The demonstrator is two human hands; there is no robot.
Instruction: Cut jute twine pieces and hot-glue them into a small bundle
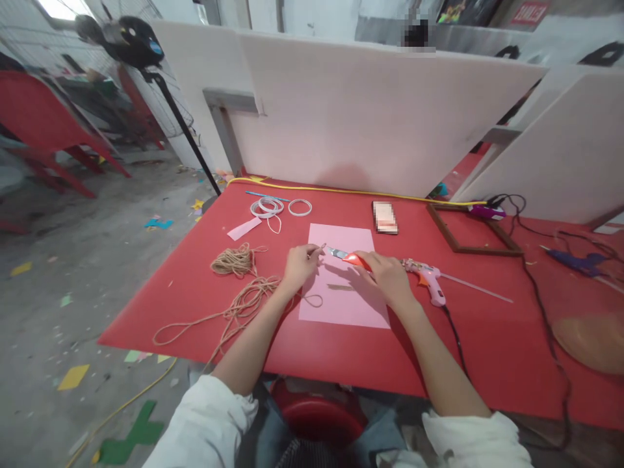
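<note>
Above the pink sheet (312, 309), the right hand (389, 276) is wrapped around the orange cutter (357, 260) — its blade (336, 252) turned left, so it faces the tiny piece (323, 246), probably twine, which the left hand (301, 265) pinches.

No wording is showing clearly enough to read. At the far right, beyond the white panels (380, 117), a red sign (530, 13) is carrying pale capital letters, too blurred to make out. On the red table (205, 260), a phone (385, 217) is displaying illegible, blocky patches.
</note>
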